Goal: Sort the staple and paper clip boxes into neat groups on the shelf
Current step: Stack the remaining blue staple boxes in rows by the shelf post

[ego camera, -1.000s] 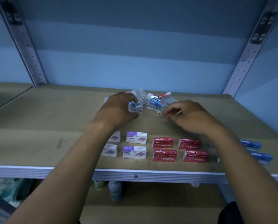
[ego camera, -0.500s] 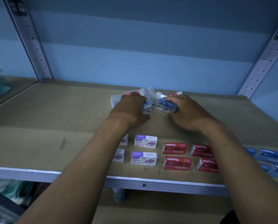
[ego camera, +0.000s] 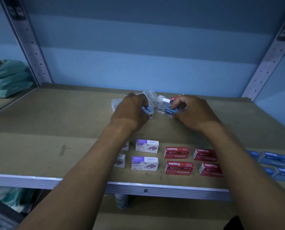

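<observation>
Tan wooden shelf (ego camera: 55,130): left hand (ego camera: 130,113) pinches a small blue-labelled clear box (ego camera: 147,111); right hand (ego camera: 196,112) grips a blue-labelled clear box (ego camera: 169,112) (paper clips, probably).

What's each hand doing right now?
Left hand: grips a small clear blue-labelled box.
Right hand: pinches a clear blue-labelled Staples box.

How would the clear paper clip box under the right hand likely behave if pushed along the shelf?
The clear paper clip box looks like smooth plastic, so it would probably slide easily on the shelf. It lies flat and low, so tipping seems unlikely. The loose clips visible inside would likely shift. The right hand pinches it.
</observation>
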### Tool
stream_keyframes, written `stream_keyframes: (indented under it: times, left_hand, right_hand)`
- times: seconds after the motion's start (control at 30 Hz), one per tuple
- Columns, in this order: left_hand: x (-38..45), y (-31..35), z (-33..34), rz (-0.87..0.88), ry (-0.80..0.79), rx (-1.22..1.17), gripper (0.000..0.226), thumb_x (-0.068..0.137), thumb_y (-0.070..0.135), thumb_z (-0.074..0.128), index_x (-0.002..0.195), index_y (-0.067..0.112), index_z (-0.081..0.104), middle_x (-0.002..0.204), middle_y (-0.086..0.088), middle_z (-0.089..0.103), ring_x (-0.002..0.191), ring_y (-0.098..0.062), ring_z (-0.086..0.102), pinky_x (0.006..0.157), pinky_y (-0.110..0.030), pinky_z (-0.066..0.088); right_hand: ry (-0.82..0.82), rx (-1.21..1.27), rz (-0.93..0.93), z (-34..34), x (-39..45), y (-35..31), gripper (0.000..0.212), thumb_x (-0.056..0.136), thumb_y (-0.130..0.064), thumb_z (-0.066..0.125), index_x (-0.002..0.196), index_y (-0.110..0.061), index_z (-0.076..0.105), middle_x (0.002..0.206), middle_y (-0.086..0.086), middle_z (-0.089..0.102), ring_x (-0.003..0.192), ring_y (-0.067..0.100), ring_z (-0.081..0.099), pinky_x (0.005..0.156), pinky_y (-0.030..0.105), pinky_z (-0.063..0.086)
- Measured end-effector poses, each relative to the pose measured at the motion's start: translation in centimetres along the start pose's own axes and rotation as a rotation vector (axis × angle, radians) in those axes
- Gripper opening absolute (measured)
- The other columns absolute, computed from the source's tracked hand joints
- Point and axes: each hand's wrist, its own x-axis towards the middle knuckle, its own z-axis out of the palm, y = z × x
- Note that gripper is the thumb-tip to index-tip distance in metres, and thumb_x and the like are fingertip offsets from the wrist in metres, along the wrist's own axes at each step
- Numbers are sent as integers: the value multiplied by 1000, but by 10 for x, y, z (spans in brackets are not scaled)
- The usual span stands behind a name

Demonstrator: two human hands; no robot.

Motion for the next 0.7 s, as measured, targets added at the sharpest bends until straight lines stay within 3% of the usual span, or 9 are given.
stream_keyframes:
  times: [0.17,0.3,0.37,0.5,0.6,0.7]
  left_hand:
    - [0,2,-7,0,50,-104,34,71,21,82,101,20,67,110,-2,54,89,-15,53,75,-19,37]
    - [-5,5,-11,8,59,-129,33,74,21,80,105,21,70,114,0,49,86,-9,49,77,-17,38]
    - [-10,7,-11,3,60,-140,25,76,26,77,100,23,72,112,1,52,86,-9,51,76,-18,39]
    - [-16,9,-13,-3,45,-118,22,78,38,71,97,27,76,103,3,63,85,-10,57,71,-19,39]
    - [-22,9,-17,28,14,-76,20,79,39,70,93,26,76,94,6,64,80,-9,57,60,-15,37]
    - [-27,5,-21,37,-44,-73,16,80,38,70,89,26,76,89,8,68,79,-8,59,59,-11,39]
  right_hand:
    - [1,98,77,-10,-4,0,17,85,-17,73,99,-26,78,90,-16,69,81,1,63,60,-2,36]
    - [-7,108,84,-19,-10,1,14,86,-25,74,97,-30,80,100,-9,75,94,10,67,67,10,41]
    - [-37,115,90,-23,-15,0,13,86,-25,74,96,-31,81,96,-12,75,88,6,66,65,8,40]
    - [-95,188,128,-29,-24,1,14,87,-21,72,91,-30,82,85,-8,79,78,9,74,76,24,56]
    - [-128,339,184,-32,-31,-1,15,91,-16,70,92,-26,81,89,-4,79,70,12,77,72,22,58]
    - [-145,365,195,-34,-38,-3,15,93,-16,69,93,-25,81,93,-4,77,72,14,77,77,30,63]
